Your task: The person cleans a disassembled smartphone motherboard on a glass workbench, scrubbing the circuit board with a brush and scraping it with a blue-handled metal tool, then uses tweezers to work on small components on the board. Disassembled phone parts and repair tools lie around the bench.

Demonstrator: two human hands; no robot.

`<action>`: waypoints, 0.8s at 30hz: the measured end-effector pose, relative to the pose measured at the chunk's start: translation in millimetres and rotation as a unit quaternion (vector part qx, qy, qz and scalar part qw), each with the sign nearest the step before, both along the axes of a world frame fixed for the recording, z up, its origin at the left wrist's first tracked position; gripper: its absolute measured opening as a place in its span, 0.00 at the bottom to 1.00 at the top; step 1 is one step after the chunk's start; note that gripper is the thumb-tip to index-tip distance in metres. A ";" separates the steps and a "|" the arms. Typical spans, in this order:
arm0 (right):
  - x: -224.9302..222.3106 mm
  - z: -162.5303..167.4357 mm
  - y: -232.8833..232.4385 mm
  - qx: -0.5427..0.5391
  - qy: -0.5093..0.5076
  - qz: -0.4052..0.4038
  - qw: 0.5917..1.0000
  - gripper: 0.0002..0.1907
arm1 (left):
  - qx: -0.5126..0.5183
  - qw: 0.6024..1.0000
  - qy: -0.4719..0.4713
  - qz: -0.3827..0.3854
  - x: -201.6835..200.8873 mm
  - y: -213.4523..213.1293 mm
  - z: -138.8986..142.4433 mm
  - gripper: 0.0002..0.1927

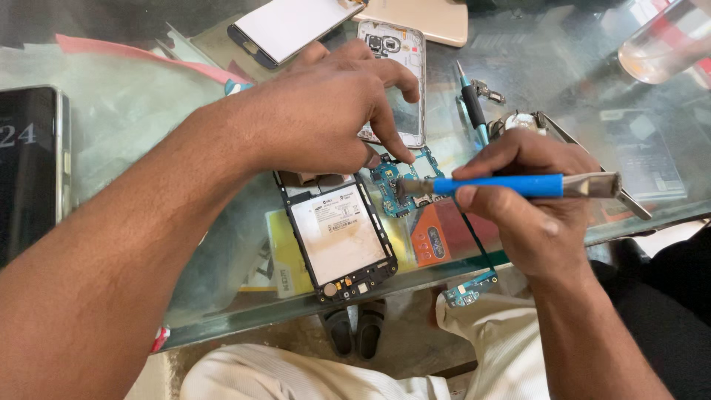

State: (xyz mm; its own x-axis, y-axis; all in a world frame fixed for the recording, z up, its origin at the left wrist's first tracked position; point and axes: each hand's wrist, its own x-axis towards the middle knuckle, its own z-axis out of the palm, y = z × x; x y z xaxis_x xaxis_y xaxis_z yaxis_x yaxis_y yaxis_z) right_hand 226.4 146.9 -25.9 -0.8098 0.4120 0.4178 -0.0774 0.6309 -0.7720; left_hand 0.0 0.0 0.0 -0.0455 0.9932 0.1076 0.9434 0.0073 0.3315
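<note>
My left hand (326,111) reaches over the glass table, its fingertips pressing down on a small blue circuit board (392,194) at the table's middle. My right hand (529,204) is closed on a tool with a blue handle (511,185) held level, its metal tip at the board's left part. An opened phone body (339,237) with a white battery lies just left of the board. A silver phone frame (404,111) lies partly under my left hand.
A dark phone (29,167) lies at the far left. A white screen panel (289,26) and a beige back cover (426,18) sit at the far edge. A blue screwdriver (472,104), a clear glass (663,41) and a small loose board (468,292) on my lap are nearby.
</note>
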 end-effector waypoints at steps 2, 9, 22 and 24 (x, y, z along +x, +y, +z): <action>-3.9 -7.5 -5.9 0.015 -0.008 0.005 1.000 0.07 | 0.002 1.000 0.003 -0.008 -0.2 -0.2 1.8 0.23; -3.7 -9.8 -7.1 -0.032 0.038 -0.013 0.999 0.06 | 0.009 1.000 0.002 -0.016 -0.4 -1.1 2.9 0.27; 1.7 -8.2 -2.4 -0.008 0.035 0.039 0.999 0.07 | 0.008 1.000 0.009 -0.015 -1.0 -0.5 1.6 0.26; 0.8 -10.6 -3.9 -0.066 0.072 0.054 0.994 0.06 | 0.015 1.000 0.015 -0.013 0.0 -0.3 1.4 0.24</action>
